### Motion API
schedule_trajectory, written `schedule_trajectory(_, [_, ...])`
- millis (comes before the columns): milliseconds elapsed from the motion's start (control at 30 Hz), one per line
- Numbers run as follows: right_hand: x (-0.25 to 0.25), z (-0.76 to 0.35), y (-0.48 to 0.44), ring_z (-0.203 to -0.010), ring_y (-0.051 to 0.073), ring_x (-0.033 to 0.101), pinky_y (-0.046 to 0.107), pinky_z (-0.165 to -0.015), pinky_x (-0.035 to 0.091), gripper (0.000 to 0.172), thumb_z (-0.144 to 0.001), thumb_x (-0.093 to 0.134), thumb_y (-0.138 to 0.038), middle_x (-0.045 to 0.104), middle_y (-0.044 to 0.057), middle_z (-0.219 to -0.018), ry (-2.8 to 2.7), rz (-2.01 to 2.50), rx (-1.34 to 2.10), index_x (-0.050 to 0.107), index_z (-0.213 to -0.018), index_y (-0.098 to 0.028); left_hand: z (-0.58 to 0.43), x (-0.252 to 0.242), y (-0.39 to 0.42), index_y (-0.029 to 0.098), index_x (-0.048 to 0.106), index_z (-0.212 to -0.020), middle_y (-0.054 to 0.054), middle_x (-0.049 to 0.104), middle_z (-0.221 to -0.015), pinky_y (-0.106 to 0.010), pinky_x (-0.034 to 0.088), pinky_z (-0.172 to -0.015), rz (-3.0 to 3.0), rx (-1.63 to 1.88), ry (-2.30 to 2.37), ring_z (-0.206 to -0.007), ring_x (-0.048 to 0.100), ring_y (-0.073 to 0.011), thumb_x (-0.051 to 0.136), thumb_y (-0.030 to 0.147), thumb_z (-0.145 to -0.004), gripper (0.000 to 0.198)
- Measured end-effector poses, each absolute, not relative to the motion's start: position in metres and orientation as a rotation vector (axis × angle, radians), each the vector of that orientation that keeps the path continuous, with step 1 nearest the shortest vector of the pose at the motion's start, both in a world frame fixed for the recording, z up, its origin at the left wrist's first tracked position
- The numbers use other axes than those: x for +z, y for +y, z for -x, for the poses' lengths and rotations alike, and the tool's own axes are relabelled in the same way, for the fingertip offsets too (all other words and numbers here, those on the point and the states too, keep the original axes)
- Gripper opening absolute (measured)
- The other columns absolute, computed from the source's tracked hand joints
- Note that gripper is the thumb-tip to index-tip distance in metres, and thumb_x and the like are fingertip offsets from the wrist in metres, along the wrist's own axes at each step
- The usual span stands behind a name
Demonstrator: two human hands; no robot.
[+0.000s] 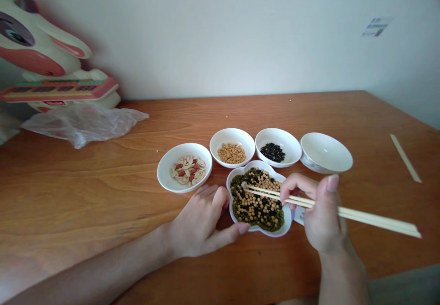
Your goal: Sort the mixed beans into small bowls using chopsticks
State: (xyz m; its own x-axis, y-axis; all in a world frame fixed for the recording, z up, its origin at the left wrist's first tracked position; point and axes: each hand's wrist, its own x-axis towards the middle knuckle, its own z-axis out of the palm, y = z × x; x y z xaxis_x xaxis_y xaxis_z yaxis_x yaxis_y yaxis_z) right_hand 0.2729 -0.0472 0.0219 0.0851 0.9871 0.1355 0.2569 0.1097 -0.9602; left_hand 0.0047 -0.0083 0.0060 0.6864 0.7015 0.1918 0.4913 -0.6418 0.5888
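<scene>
My right hand (321,209) grips a pair of wooden chopsticks (374,220), their tips reaching into a white flower-shaped dish (288,220). A small pale piece (244,185), perhaps a peanut half, shows at the tips. Inside the dish are mixed beans (257,199): green, black and pale yellow. My left hand (206,218) steadies the dish from the left, thumb on its near rim and fingers curled against its side. Behind it stand white bowls: one with peanuts (189,170), one with yellow soybeans (231,153), one with black beans (272,152).
A fourth white bowl (326,151) at the right shows no contents. Farther right lies a pale wooden strip (405,158). At the back left are a clear plastic bag (85,124) and a cow-shaped toy keyboard (58,89). A wall closes off the table's far side.
</scene>
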Motion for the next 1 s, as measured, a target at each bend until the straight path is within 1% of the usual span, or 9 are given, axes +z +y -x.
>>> schedule_trajectory(233, [0.0242, -0.2677, -0.0458, -0.055, 0.016, 0.052, 0.033, -0.051, 0.036, 0.087, -0.106, 0.013, -0.078, 0.054, 0.003, -0.058, -1.419, 1.356, 0.804, 0.066, -0.066, -0.022, -0.0045, 0.0058, -0.0076, 0.022, 0.05, -0.096, -0.005, 0.065, -0.087, -0.036, 0.048, -0.067, -2.394, 0.569, 0.909, -0.075, 0.062, -0.023, 0.066, 0.058, -0.1, 0.04])
schedule_trajectory(600, [0.0221, -0.2675, -0.0463, -0.06, 0.018, 0.053, 0.034, -0.054, 0.038, 0.085, -0.107, 0.014, -0.077, 0.06, 0.004, -0.065, -1.431, 1.317, 0.839, 0.068, -0.071, -0.023, -0.0041, 0.0044, -0.0079, 0.023, 0.048, -0.095, -0.005, 0.065, -0.086, -0.036, 0.047, -0.065, -2.386, 0.554, 0.914, -0.073, 0.062, -0.0226, 0.065, 0.059, -0.1, 0.04])
schedule_trajectory(833, [0.0226, -0.2652, -0.0457, -0.059, 0.017, 0.052, 0.033, -0.054, 0.037, 0.084, -0.108, 0.014, -0.076, 0.057, 0.003, -0.063, -1.432, 1.305, 0.839, 0.067, -0.071, -0.023, -0.0041, 0.0045, -0.0088, 0.023, 0.049, -0.096, -0.005, 0.065, -0.086, -0.036, 0.049, -0.065, -2.389, 0.552, 0.924, -0.074, 0.062, -0.0229, 0.066, 0.059, -0.1, 0.04])
schedule_trajectory(1000, [0.0236, -0.2649, -0.046, -0.057, 0.017, 0.053, 0.032, -0.051, 0.038, 0.086, -0.107, 0.011, -0.077, 0.059, 0.004, -0.061, -1.454, 1.339, 0.812, 0.068, -0.07, -0.022, -0.0042, 0.004, -0.0085, 0.023, 0.049, -0.095, -0.004, 0.065, -0.085, -0.036, 0.048, -0.064, -2.388, 0.57, 0.921, -0.073, 0.061, -0.0223, 0.066, 0.058, -0.1, 0.039])
